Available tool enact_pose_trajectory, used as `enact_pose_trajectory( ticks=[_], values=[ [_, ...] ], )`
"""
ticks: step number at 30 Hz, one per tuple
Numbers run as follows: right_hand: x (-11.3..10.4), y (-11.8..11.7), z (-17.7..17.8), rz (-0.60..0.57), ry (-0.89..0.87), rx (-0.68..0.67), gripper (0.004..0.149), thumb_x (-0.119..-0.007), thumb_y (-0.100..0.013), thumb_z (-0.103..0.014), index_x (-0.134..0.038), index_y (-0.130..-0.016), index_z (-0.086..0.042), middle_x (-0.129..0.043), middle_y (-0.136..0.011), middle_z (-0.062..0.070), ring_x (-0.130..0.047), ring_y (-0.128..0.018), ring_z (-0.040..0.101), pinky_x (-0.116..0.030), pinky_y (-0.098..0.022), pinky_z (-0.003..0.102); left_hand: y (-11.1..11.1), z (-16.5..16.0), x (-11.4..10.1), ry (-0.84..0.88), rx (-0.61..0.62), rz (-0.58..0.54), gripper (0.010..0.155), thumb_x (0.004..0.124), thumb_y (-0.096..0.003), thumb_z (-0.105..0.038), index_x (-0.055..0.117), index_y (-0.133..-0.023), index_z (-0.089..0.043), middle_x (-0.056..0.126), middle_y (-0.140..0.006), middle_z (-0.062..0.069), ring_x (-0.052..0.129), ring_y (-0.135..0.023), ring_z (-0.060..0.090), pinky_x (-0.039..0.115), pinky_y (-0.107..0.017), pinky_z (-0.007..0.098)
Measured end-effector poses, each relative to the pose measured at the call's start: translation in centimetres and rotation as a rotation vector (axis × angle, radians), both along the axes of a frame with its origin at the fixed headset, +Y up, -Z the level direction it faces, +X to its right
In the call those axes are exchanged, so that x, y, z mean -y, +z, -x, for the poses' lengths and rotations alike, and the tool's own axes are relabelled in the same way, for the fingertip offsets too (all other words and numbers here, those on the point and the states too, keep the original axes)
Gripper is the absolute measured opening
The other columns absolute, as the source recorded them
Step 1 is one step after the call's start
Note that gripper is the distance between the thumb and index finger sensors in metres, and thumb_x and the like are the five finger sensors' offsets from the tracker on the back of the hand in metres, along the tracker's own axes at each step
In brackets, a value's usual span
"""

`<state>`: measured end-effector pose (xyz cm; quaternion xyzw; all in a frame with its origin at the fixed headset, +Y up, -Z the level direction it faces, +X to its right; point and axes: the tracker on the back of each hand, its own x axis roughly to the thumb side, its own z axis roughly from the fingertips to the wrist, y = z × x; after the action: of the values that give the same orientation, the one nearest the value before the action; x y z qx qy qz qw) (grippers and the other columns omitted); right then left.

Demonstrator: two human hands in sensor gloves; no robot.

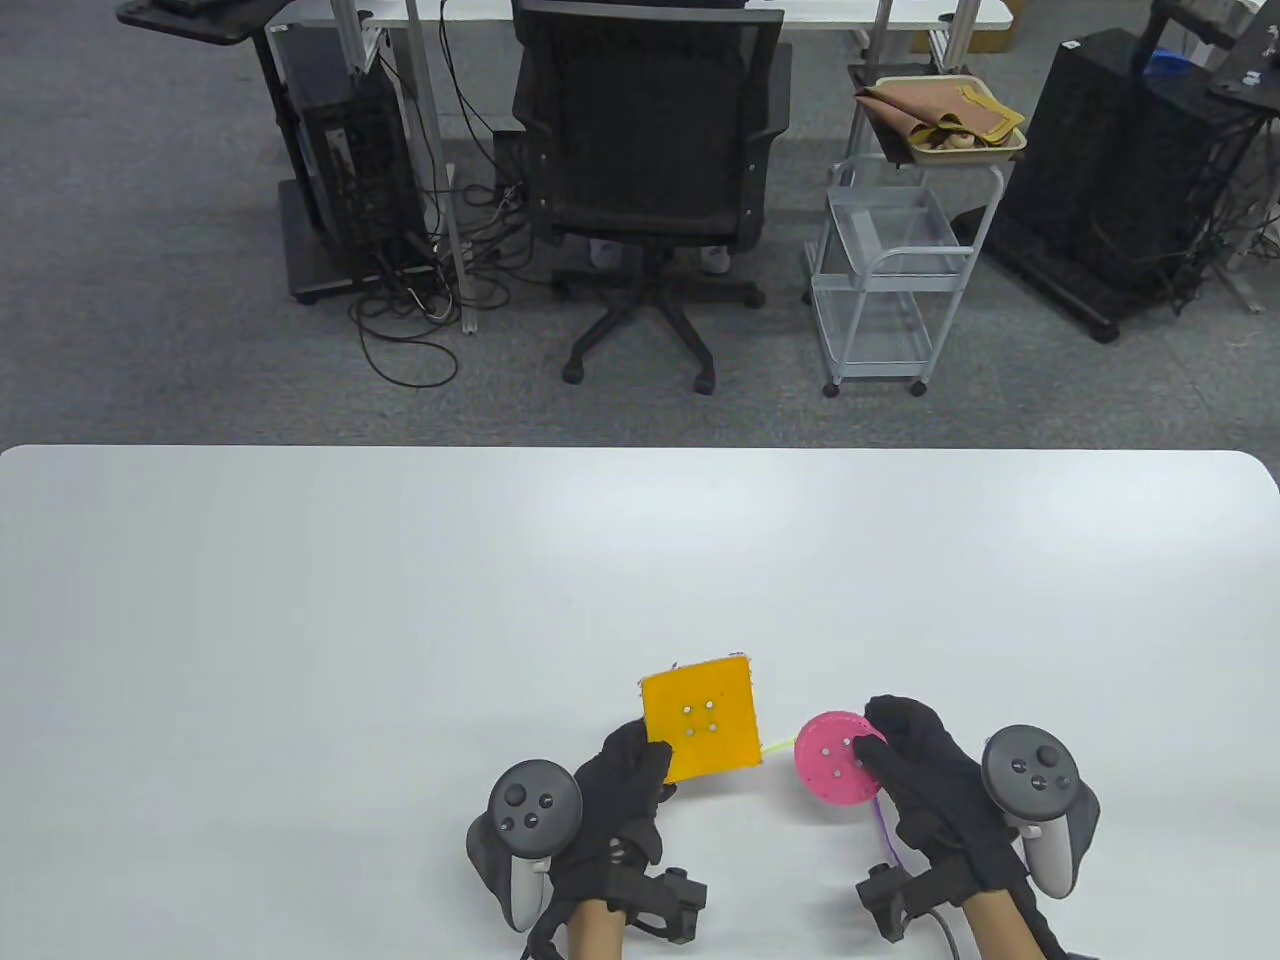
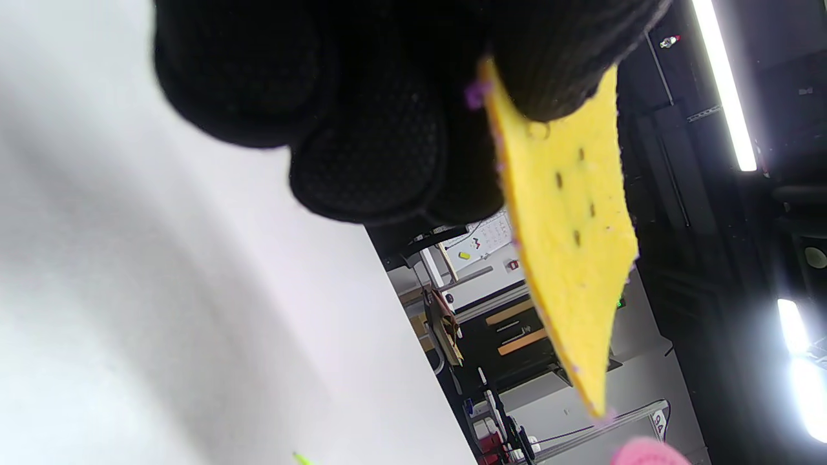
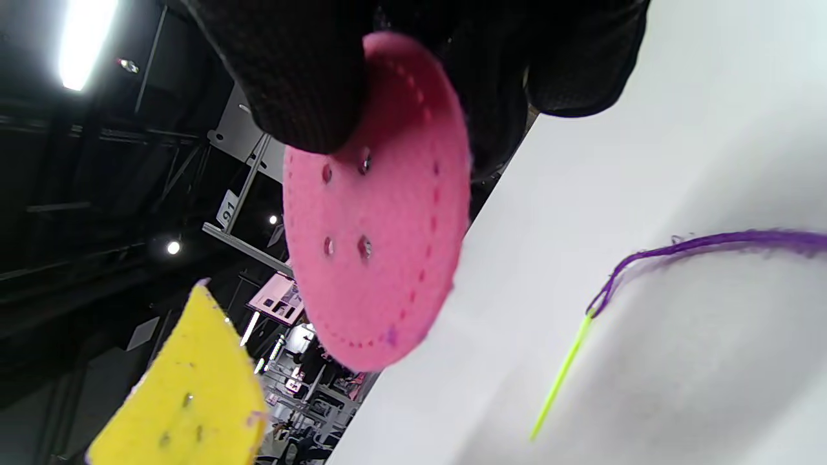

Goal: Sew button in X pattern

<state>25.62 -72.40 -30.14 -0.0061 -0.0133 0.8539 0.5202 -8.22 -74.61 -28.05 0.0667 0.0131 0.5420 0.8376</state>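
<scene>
The left grip (image 1: 625, 775) pinches the near-left corner of the yellow felt square (image 1: 700, 728); the right grip (image 1: 905, 745) pinches the right edge of the pink felt button (image 1: 835, 770) (four holes in each piece). Both pieces are lifted off the white counter (image 1: 400, 620) — only the wrist views show that gap. The right wrist view alone shows the yellow-green needle (image 3: 561, 374) tied to purple thread (image 3: 711, 244), lying on the counter. Beyond stand an office chair (image 1: 650, 150) and a white cart (image 1: 885, 270).

Gloved right hand (image 3: 336, 71) pinching pink felt button (image 3: 375, 213), yellow felt square (image 3: 187, 400) below, purple thread (image 3: 698, 248), green needle (image 3: 561, 378) on table (image 3: 678, 361)
</scene>
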Motion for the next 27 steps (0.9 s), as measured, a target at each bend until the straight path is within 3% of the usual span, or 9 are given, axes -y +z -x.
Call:
enact_pose_trajectory(
  ticks=[10, 16, 27],
  values=[
    [-0.2, 0.2, 0.2, 0.017, -0.207, -0.110, 0.041, -0.073, -0.052, -0.031, -0.061, -0.090, -0.021, -0.078, -0.090, 0.009, -0.079, -0.081, 0.029, -0.053, -0.077, 0.059, 0.0, -1.1, -0.1, -0.024, 0.033, -0.008, 0.040, 0.078, -0.0492, -0.034, 0.086, -0.084, -0.016, 0.105, -0.064, 0.001, 0.106, -0.046, 0.019, 0.091, -0.030, 0.037],
    [0.4, 0.2, 1.2, 0.098, -0.423, -0.199, 0.041, -0.073, -0.053, -0.033, -0.063, -0.090, -0.020, -0.058, -0.105, 0.017, -0.062, -0.094, 0.037, -0.041, -0.078, 0.063, 0.0, -2.1, -0.1, -0.027, 0.056, -0.009, 0.040, 0.076, -0.0500, -0.034, 0.084, -0.085, -0.018, 0.104, -0.067, 0.000, 0.106, -0.049, 0.018, 0.091, -0.032, 0.037],
    [1.6, 0.2, 2.6, 0.153, -0.497, -0.233, 0.037, -0.073, -0.053, -0.034, -0.063, -0.088, -0.027, -0.047, -0.111, 0.020, -0.053, -0.099, 0.040, -0.036, -0.078, 0.065, -0.2, -4.3, 0.3, -0.031, 0.153, -0.004, 0.040, 0.074, -0.0505, -0.034, 0.084, -0.086, -0.018, 0.105, -0.068, -0.001, 0.107, -0.051, 0.018, 0.092, -0.033, 0.037]
  ],
)
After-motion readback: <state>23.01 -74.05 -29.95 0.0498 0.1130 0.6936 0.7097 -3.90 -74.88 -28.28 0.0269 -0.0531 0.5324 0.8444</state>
